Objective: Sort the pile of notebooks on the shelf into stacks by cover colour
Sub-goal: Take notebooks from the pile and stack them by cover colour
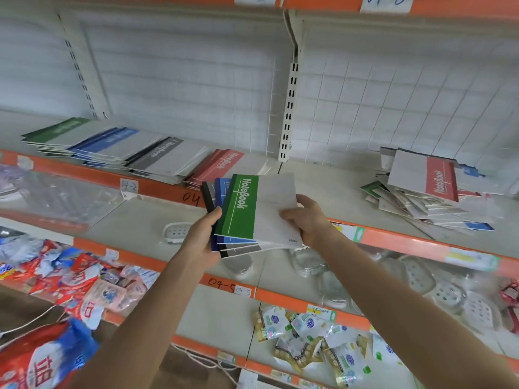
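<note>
A fanned bundle of notebooks [261,223] is held in the air just in front of the front edge of the shelf [323,175], about midway along it and resting on nothing. The bundle is topped by a green notebook [241,209] with "NoteBook" printed along its band. A blue cover [223,189] and a grey-and-black cover [209,196] are seen stepped out beneath it on the spine side.

The spine side is gripped by the left hand [202,237]. Its thumb is laid against the edge of the green band, and its other fingers are curled underneath and hidden. The opposite side is gripped by the right hand [307,220]. Its thumb is pressed onto the pale part of the top cover, and its other fingers are wrapped round the far edge and beneath.

Along the left half of the shelf, four stacks are laid in an overlapping row: a green stack [56,131] nearest the left end, then a blue stack [108,147], a grey stack [165,160] and a red stack [224,167], the last just behind the bundle. Toward the right end, an unsorted pile [415,203] is spread loosely, with a red notebook [427,175] lying tilted on top.

On the shelf below, soap dishes [449,296] in clear wrapping are seen. Lower still lie small sachets [309,341] and, at the left, red-and-blue bags [70,279].
</note>
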Tool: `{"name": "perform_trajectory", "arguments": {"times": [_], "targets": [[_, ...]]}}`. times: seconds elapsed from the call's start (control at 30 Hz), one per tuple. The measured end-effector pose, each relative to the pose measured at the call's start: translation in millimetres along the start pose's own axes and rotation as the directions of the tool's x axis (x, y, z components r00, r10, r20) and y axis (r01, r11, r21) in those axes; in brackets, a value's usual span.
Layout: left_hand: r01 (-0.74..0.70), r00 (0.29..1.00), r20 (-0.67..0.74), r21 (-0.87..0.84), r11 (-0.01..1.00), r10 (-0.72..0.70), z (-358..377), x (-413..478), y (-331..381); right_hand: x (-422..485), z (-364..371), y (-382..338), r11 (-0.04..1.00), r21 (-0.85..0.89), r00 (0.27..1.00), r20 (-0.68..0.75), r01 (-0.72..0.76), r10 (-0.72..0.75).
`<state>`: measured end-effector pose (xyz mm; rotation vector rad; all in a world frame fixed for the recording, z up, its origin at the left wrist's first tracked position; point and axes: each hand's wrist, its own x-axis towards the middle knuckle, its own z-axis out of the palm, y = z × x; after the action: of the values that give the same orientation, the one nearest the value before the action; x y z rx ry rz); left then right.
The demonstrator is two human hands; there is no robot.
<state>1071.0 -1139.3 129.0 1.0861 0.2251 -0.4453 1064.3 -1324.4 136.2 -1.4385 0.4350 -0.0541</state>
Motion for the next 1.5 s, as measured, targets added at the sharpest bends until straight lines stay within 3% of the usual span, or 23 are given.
{"name": "perform_trajectory", "arguments": {"times": [0.17, 0.47, 0.67, 0.87, 0.93, 1.03, 1.1, 1.2, 1.33, 1.5], "targets": [[-0.023, 0.999, 0.032, 0.033, 0.999, 0.022, -51, 5, 36, 8, 67, -1, 0.994, -0.021, 0.994, -0.016, 0.107, -0.108], [-0.156, 0.988, 0.04, 0.377, 0.913, 0.152, -180, 23, 119, 26, 214, 14, 0.985, 0.004, 0.985, 0.024, 0.172, -0.172], [-0.228, 0.968, 0.009, 0.459, 0.859, 0.252, -229, 39, 159, 43, 281, 24, 0.978, 0.207, 0.997, 0.061, 0.043, -0.056], [-0.17, 0.981, -0.016, 0.421, 0.891, 0.195, -274, 76, 194, 68, 330, 17, 0.973, 0.191, 0.95, 0.304, -0.127, 0.065], [-0.171, 0.983, 0.008, 0.426, 0.889, 0.185, -287, 89, 207, 81, 347, 16, 0.973, 0.184, 0.942, 0.328, -0.138, 0.071], [-0.193, 0.974, 0.024, 0.606, 0.772, 0.224, -306, 109, 229, 109, 377, 12, 0.98, 0.186, 0.955, 0.297, -0.072, 0.014], [-0.251, 0.937, 0.023, 0.738, 0.627, 0.348, -317, 124, 246, 131, 400, 7, 0.972, 0.231, 0.964, 0.264, -0.047, -0.017], [-0.311, 0.876, 0.026, 0.794, 0.522, 0.483, -332, 150, 275, 163, 431, -4, 0.962, 0.265, 0.968, 0.251, -0.06, -0.008], [-0.293, 0.868, 0.007, 0.813, 0.503, 0.496, -348, 188, 317, 199, 459, -21, 0.944, 0.319, 0.951, 0.308, -0.084, -0.02], [-0.307, 0.855, 0.008, 0.814, 0.493, 0.519, -359, 224, 349, 234, 485, -39, 0.949, 0.313, 0.963, 0.264, -0.033, -0.053]]}}
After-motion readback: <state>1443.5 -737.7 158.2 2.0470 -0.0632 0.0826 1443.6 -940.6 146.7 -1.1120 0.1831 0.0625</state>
